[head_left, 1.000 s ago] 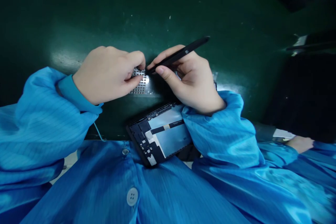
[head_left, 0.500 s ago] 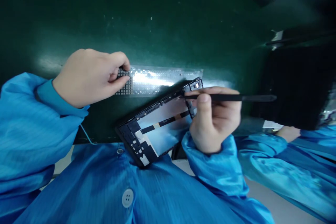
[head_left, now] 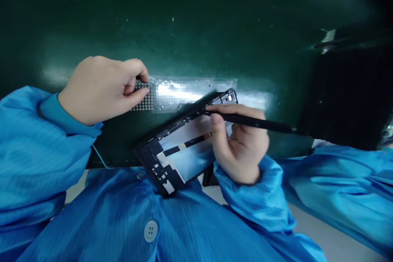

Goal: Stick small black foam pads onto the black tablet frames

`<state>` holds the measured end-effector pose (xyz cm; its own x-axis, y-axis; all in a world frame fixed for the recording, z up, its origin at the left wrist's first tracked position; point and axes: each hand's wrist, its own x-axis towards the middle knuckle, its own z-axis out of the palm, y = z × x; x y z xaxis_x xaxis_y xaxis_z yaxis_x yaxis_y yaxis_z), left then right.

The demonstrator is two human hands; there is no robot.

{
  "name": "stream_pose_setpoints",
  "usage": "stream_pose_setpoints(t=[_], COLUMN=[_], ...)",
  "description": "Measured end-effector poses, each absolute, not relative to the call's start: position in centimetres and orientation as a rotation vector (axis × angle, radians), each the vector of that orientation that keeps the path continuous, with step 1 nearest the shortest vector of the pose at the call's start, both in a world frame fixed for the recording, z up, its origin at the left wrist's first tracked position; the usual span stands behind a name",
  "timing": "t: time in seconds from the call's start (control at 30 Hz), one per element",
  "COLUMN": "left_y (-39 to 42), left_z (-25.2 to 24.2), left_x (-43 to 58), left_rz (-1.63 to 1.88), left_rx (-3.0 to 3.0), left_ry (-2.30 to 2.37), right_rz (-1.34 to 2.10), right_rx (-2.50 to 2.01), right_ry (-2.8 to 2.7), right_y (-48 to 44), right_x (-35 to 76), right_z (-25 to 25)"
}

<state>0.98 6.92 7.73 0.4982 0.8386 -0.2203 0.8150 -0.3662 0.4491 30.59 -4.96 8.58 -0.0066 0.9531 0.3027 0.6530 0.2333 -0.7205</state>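
Observation:
Over a clear plastic strip (head_left: pixel 190 96), my left hand (head_left: pixel 101 88) is closed with thumb and index finger curled onto the strip's left part, where rows of small grey square pads (head_left: pixel 146 100) sit. My right hand (head_left: pixel 241 143) grips black tweezers (head_left: pixel 258 122) like a pen. Their tip lies over the long upper edge of an opened device frame (head_left: pixel 193 163), a phone or small tablet. The frame is tilted, its near end against my blue coat, with a silvery inside and a dark ribbon cable (head_left: pixel 193 142) across it. The tip's exact contact is hard to make out.
A green table mat (head_left: pixel 184 41) covers the work surface. To the right stands a large black object (head_left: pixel 350 98), and a blurred dark shape is at the upper right. A co-worker's blue sleeve (head_left: pixel 346 176) is at the right edge.
My right hand and the tweezers have moved left along the frame's upper edge, and the tweezers' rear end has dipped. My left hand stays at the strip. The co-worker's hand has gone out of sight.

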Motion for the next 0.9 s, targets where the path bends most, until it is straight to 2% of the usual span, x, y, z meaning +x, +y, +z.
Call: stream_pose_setpoints(t=[0.13, 0.23, 0.33, 0.67, 0.8, 0.9], left_y=[6.9, 6.8, 6.8, 7.1, 7.1, 7.1], left_z=[8.5, 9.1, 9.3, 9.5, 8.9, 8.1], left_x=[1.5, 1.7, 1.9, 2.3, 2.0, 1.5], left_rz=[-0.005, -0.048, -0.093, -0.150, -0.090, 0.004], left_rx=[2.242, 2.253, 2.283, 2.230, 2.259, 2.292], left_ry=[1.336, 1.314, 1.313, 1.348, 1.359, 1.324], right_rz=[0.818, 1.108, 1.222, 1.228, 1.282, 1.046], right_rx=[-1.323, -1.143, -1.094, -1.093, -1.136, -1.280], right_ry=[-1.834, -1.919, -1.967, -1.970, -1.696, -1.448], right_y=[0.2, 4.5, 6.6, 6.9, 5.7, 1.9], right_x=[29.0, 27.4, 26.7, 26.7, 27.5, 29.1], right_z=[9.7, 8.0, 6.4, 6.1, 6.4, 7.2])
